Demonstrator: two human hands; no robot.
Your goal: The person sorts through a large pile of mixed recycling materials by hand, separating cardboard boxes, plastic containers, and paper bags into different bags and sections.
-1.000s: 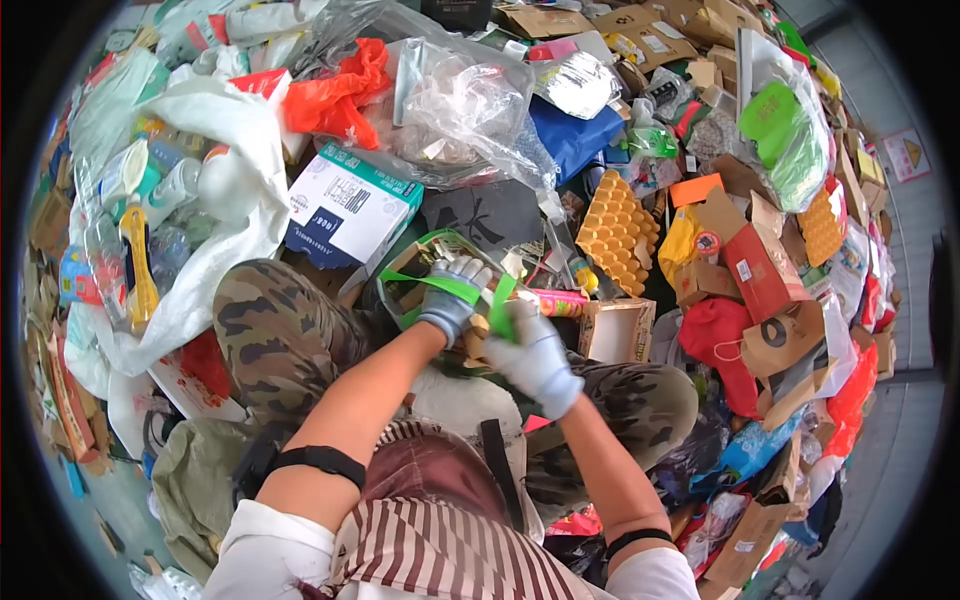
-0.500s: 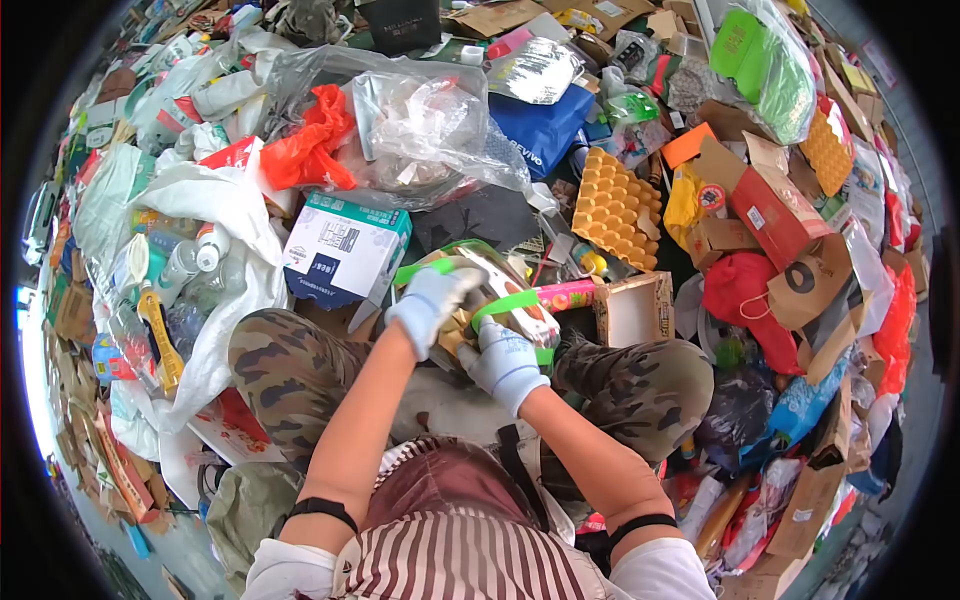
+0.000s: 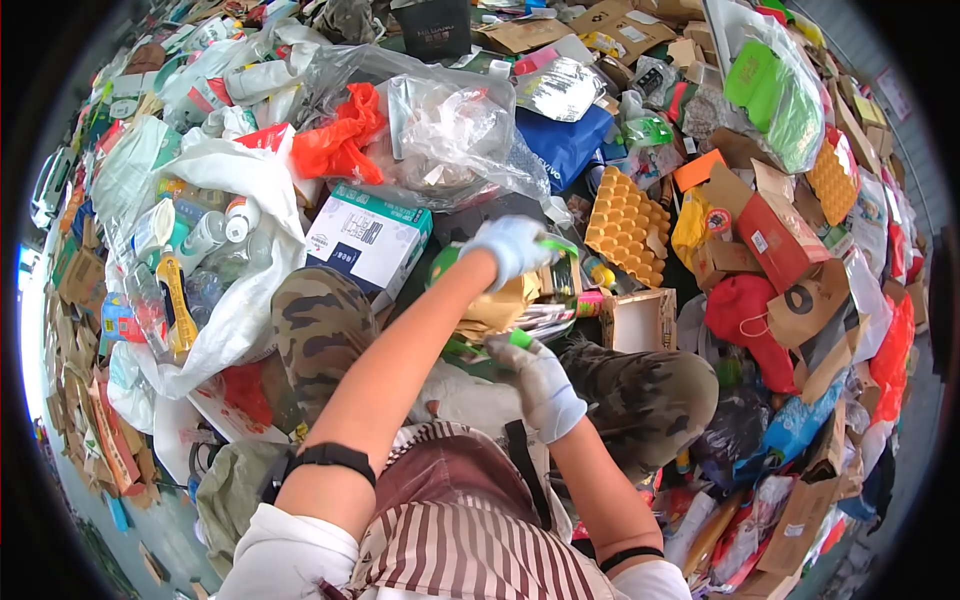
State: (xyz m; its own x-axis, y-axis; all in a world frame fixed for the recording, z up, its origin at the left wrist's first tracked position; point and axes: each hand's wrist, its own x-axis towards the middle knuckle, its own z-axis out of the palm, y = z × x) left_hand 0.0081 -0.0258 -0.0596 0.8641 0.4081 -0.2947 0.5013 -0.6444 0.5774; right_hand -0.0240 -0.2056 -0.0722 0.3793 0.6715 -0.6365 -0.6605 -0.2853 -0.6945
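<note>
In front of my lap is a clear plastic bag (image 3: 548, 313) with bright green edging and brown paper (image 3: 497, 308) inside it. My left hand (image 3: 510, 248), in a white work glove, reaches over the bag with its fingers curled at the far green edge, slightly blurred. Closed on the green strip along the near side is my right hand (image 3: 545, 388), in a white glove with greyed fingertips. The bag's mouth gapes between the two hands, and part of it is hidden behind my left forearm.
A white and teal box (image 3: 368, 240) lies beyond my left knee. Left of it, a white sack (image 3: 262, 300) holds several plastic bottles. An egg tray (image 3: 628, 228) and a small open box (image 3: 640, 320) lie to the right. Mixed waste surrounds me.
My left hand has moved right and away from me, across the bag to its far edge. My right hand has shifted slightly right and nearer. The bag is spread wider, showing more brown paper.
</note>
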